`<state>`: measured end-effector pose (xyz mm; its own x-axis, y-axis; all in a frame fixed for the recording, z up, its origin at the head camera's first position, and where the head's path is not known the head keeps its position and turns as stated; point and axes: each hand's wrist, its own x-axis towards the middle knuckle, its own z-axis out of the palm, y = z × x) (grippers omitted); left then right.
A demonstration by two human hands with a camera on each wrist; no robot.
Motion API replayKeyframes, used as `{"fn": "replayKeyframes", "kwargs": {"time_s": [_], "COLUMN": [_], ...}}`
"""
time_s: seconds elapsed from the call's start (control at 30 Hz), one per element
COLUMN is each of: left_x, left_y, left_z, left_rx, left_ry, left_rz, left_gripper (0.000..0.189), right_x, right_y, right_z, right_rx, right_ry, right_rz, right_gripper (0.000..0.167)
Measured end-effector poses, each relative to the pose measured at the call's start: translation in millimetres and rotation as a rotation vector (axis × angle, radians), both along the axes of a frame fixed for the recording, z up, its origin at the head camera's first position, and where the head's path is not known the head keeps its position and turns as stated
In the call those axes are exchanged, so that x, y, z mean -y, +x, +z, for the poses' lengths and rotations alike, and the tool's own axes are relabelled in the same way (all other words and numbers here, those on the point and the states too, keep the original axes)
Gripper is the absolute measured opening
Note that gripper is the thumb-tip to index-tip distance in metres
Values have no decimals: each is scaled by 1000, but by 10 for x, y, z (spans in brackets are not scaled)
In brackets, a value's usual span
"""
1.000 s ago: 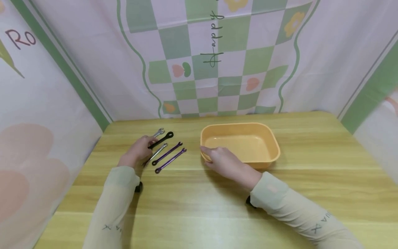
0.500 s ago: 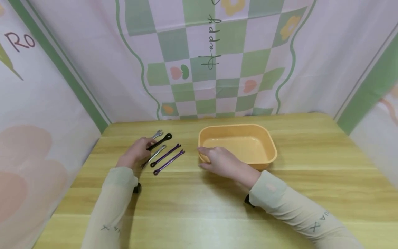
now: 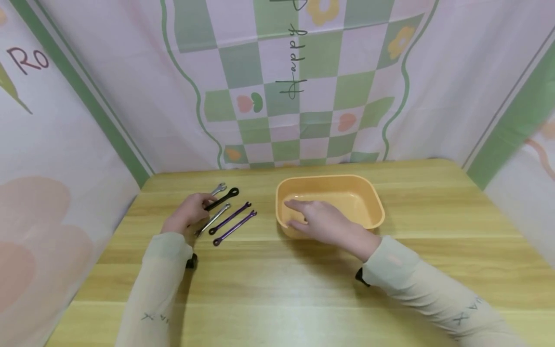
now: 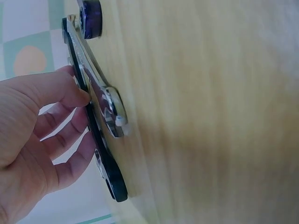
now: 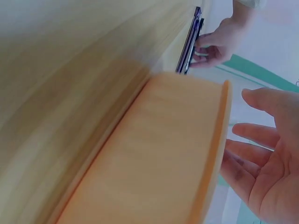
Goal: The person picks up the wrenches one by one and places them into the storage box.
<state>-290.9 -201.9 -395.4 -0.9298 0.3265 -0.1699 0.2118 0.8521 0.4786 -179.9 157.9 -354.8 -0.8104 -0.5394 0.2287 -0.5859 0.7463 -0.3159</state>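
A pale cloth backdrop with green checks (image 3: 279, 118) stands on the far side, behind my wood-grain table (image 3: 277, 289). Right of centre sits a yellow-orange, rounded rectangular tray (image 3: 342, 200). My right hand (image 3: 327, 221) hangs by its near left edge, thumb and fingers loosely spread, gripping nothing; whether a fingertip brushes the rim, I cannot tell. Well to the left, my left hand (image 3: 191, 212) is nearly closed, pinching a black metal ring-ended wrench (image 3: 222, 199) between thumb and fingers (whether it is clear of the wood, I can't say). Its long axis slants from near left to far right, ring end pointing away from me; the tray lies to its right, and my left hand is the nearer one. Just beyond it lies a silver open-ended wrench (image 3: 218, 189), partly hidden. On its near side come a slimmer silver wrench (image 3: 214, 219), a dark purple metal wrench (image 3: 231, 218) and a brighter purple wrench (image 3: 235, 228), roughly parallel.
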Motion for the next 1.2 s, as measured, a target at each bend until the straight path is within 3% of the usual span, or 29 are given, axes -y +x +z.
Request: {"fn": "replayKeyframes", "kwargs": {"time_s": [0.3,0.73,1.2], "left_x": [-9,-41,-69], "left_y": [-18,-20,-55], "left_z": [11,39,56], "left_rx": [22,37,79], "left_ry": [-14,-34,-46], "left_rz": [4,-12,-7], "left_gripper": [55,55,59], "right_x": [-348,-852,-1297], "right_y": [2,112,171], "right_z": [40,166,71], "right_rx": [9,-23,8], "right_ry": [-13,17,74], "right_rz": [-48,-140,-193], "right_gripper": [52,51,59]}}
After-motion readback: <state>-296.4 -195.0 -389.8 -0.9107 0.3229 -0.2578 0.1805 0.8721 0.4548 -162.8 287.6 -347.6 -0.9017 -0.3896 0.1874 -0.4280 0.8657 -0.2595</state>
